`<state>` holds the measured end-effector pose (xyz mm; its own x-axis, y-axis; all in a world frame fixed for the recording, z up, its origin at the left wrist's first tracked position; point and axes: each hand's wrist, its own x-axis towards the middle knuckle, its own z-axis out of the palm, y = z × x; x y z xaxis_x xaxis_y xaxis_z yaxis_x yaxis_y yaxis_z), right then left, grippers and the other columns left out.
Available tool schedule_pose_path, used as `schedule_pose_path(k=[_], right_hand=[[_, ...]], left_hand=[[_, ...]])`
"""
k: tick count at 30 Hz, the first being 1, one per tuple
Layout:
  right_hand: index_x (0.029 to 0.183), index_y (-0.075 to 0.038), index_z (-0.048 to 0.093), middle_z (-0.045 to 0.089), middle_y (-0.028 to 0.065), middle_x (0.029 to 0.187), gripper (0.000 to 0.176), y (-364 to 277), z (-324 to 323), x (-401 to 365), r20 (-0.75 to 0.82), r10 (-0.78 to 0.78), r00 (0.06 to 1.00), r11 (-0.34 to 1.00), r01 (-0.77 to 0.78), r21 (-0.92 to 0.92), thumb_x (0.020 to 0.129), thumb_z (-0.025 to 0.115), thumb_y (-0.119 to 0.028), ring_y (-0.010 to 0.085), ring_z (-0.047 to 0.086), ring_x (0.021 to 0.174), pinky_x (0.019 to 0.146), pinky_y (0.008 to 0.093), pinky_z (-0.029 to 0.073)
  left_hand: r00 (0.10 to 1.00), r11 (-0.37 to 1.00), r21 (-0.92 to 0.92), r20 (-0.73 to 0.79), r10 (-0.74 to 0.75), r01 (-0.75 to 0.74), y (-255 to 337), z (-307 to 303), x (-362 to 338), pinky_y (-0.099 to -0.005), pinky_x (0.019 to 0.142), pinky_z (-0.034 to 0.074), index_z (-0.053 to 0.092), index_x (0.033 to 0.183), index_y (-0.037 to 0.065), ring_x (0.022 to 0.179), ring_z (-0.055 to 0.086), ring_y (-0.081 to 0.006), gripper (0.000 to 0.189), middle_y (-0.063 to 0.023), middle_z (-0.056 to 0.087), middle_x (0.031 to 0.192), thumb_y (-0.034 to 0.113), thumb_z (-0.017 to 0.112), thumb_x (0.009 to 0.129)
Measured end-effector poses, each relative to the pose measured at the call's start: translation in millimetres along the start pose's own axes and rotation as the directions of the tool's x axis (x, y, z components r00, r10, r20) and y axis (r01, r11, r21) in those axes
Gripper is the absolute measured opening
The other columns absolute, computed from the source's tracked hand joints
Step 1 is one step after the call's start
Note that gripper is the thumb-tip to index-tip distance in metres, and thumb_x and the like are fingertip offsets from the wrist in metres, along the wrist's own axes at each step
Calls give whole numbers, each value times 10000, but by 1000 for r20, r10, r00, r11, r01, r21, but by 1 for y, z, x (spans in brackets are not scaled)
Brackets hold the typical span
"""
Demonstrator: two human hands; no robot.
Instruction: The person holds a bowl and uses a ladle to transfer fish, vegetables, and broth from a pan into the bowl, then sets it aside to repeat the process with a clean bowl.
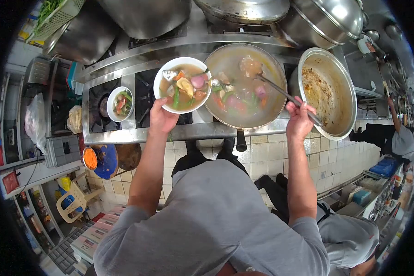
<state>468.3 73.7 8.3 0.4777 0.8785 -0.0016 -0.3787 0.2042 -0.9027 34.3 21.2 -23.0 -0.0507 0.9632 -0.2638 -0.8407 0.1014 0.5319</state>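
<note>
Before you on the stove sits the wide pan of cloudy soup, just right of the white bowl of fish and vegetables that your left hand grips by its rim. Your right hand is closed around the ladle, dipped into the pan.

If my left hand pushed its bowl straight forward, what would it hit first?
Most likely the big steel pot behind the metal ledge, if the bowl clears that ledge; heights are hard to judge from one view.
</note>
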Motion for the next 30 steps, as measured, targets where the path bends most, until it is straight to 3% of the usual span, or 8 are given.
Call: schedule_pose_path(k=[9,15,19,22,24,26,27,30], right_hand=[[1100,-32,498,671,317,1142,87,-96,27,0,99,-42,994,998,47,-43,1074,501,-115,326,737,817,702,393,657],[1103,-25,508,647,328,1203,108,-127,45,-17,225,-16,974,999,27,-46,1077,506,-130,315,733,835,734,408,645],[1089,-20,469,626,352,1227,104,-128,50,-40,399,-141,906,976,194,-96,1058,534,-96,327,733,859,752,427,643],[1083,-15,464,621,365,1231,128,-142,49,-58,629,-307,714,832,523,-187,1044,558,-92,337,736,895,799,438,638],[1071,-3,484,627,363,1226,122,-156,48,-63,665,-329,670,760,606,-235,1023,581,-58,352,735,939,837,440,625],[1061,-3,508,649,353,1191,101,-171,43,-65,693,-306,653,656,672,-344,1013,591,-35,355,734,953,849,435,617],[1030,-2,563,697,298,1129,84,-175,40,-62,704,-294,647,552,716,-427,990,635,-19,318,732,969,853,391,595],[1017,3,599,731,237,1076,100,-161,28,-56,620,-81,780,543,556,-629,972,681,-33,264,730,965,842,351,574]], left_hand=[[990,996,-24,114,-84,87,-42,13,26,-446,1152,421,497,1440,27,1314,566,-262,543,-118,599,1413,161,630,930],[977,988,-10,150,-152,155,-69,34,40,-458,1154,409,485,1455,38,1317,555,-273,607,-111,602,1402,169,654,886],[969,983,-5,169,-179,182,-75,54,43,-459,1157,406,475,1458,31,1321,550,-281,622,-124,597,1403,176,657,881],[971,984,0,164,-174,177,-74,58,44,-458,1154,413,469,1461,28,1319,554,-286,635,-125,598,1397,179,657,874],[974,985,1,151,-170,172,-74,57,43,-455,1151,419,469,1460,28,1314,559,-288,640,-125,600,1392,183,655,868],[975,984,-6,135,-174,176,-70,52,42,-452,1150,425,472,1458,31,1309,566,-288,642,-125,603,1387,186,652,862],[979,988,11,133,-156,156,-68,47,42,-445,1149,429,473,1458,31,1305,572,-285,640,-125,603,1387,188,643,861],[983,990,23,116,-140,139,-55,37,38,-450,1159,418,470,1466,45,1329,553,-279,642,-117,588,1412,192,630,862]])
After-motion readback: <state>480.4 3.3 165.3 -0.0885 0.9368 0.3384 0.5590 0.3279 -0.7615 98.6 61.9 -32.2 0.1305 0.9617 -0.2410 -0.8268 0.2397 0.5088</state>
